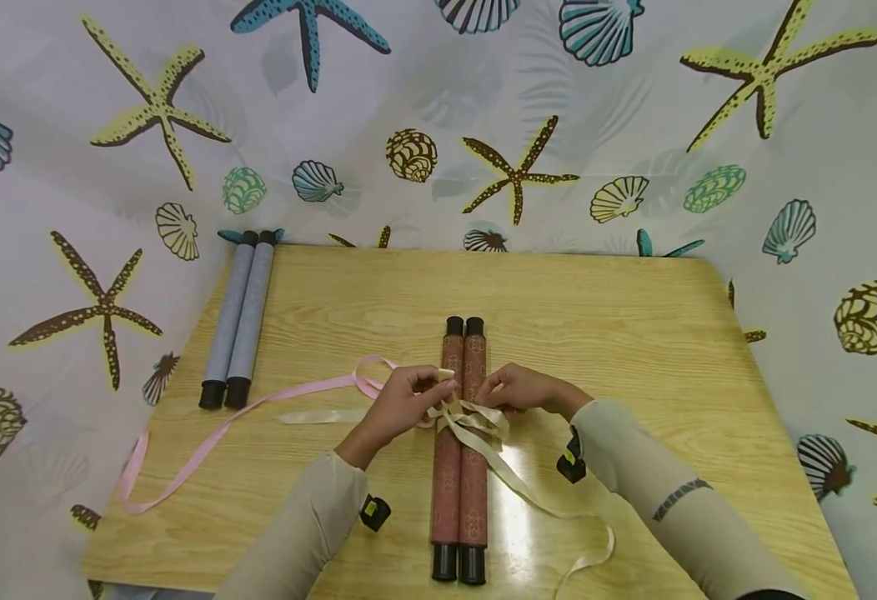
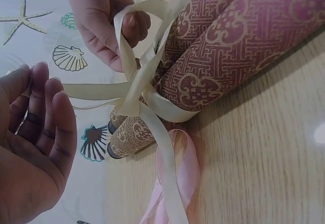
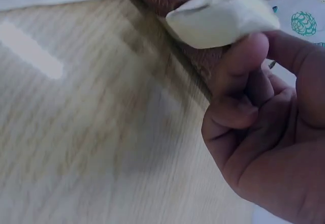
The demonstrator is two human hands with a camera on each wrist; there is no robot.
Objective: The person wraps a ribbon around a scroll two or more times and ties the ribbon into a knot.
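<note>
Two red-brown patterned scrolls (image 1: 447, 492) with black end knobs lie side by side on the wooden table. A cream ribbon (image 2: 166, 158) wraps their middle, with loops and a knot on top. My left hand (image 1: 408, 398) is left of the knot, pinching one strand of it between thumb and fingertips. On the other side my right hand (image 1: 523, 389) pinches a ribbon loop (image 3: 223, 23) between thumb and curled forefinger. One long cream tail runs towards the table's front right; another lies to the left. The underside of the wrap is hidden.
A pink ribbon (image 1: 311, 387) trails leftward across the table (image 1: 596, 317), its looped end beside the scrolls. Two grey-blue scrolls (image 1: 239, 321) with black ends lie at the table's back left. Behind hangs a shell-and-starfish patterned cloth (image 1: 423, 100).
</note>
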